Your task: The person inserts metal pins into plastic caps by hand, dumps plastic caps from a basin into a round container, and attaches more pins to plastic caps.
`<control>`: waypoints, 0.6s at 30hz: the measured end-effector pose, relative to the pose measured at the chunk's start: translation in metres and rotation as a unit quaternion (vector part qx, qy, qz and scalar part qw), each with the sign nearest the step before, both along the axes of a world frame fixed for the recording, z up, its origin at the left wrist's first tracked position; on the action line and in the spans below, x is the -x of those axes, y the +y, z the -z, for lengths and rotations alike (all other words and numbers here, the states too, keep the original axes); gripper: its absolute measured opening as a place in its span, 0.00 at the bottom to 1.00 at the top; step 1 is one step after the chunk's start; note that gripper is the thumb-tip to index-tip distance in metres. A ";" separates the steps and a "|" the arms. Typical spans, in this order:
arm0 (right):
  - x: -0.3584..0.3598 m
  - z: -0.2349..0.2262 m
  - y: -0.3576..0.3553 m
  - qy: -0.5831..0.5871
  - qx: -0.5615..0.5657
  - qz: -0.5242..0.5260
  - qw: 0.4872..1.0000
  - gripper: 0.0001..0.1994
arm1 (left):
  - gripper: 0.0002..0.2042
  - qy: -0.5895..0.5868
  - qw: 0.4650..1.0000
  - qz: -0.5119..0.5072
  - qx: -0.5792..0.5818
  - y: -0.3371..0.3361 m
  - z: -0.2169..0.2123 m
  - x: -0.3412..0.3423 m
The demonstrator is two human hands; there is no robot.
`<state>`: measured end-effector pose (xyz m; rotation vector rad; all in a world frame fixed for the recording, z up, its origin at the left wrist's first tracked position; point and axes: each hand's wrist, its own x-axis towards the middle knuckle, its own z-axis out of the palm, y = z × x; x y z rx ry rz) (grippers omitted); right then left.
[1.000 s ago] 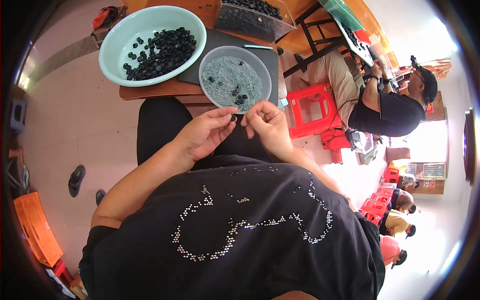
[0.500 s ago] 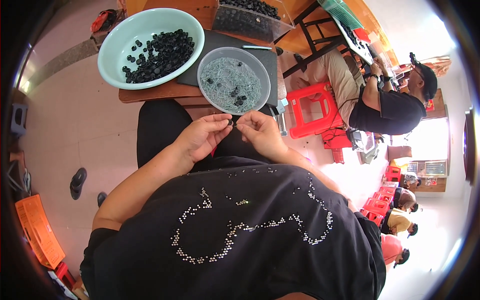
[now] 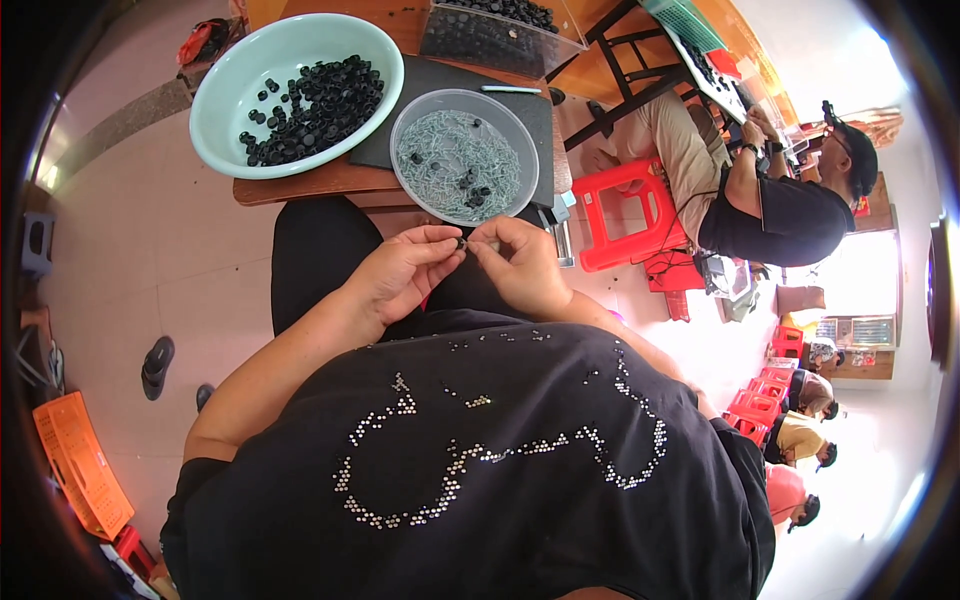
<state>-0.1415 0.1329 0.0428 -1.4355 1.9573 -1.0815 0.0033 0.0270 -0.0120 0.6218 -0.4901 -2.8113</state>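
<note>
Above my lap, my left hand [image 3: 405, 272] is closed, thumb and forefinger pinching a small black round part [image 3: 461, 243]. My right hand [image 3: 522, 265] meets it from the other side, its thumb and fingertips pressed together against that part's edge; whatever it pinches is too small to make out. Just beyond the hands stands a translucent round tub [image 3: 398, 185] of thin pale-green metallic-looking pieces [image 3: 435, 150], with a few black round parts on top. To its left, a pale green basin [image 3: 215, 110] holds a heap of black round parts [image 3: 330, 110].
The tub rests on a dark mat [image 3: 420, 80] on a brown table [image 3: 270, 190]. Behind is a clear box [image 3: 490, 45] of black parts. A red stool [image 3: 630, 215] and a seated co-worker [image 3: 790, 210] are at right. A slipper [image 3: 157, 367] lies on the floor at left.
My right hand has shifted slightly left, closer to the black part in my left fingers. The view has moved a little; the containers stay as they were.
</note>
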 end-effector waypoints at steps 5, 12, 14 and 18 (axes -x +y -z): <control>-0.001 -0.009 0.000 0.085 0.038 -0.062 0.994 0.02 | 0.06 -0.028 0.996 0.010 0.084 0.002 -0.002 0.000; -0.006 -0.016 0.001 0.069 0.026 -0.051 0.996 0.02 | 0.06 -0.016 0.995 0.011 0.101 0.005 -0.011 -0.002; -0.008 -0.016 0.000 0.033 0.008 -0.037 0.999 0.03 | 0.06 -0.004 0.997 0.004 0.073 0.002 -0.007 -0.002; -0.002 -0.009 -0.001 -0.258 -0.037 0.016 0.965 0.04 | 0.06 -0.007 0.998 0.007 0.066 0.001 -0.010 -0.001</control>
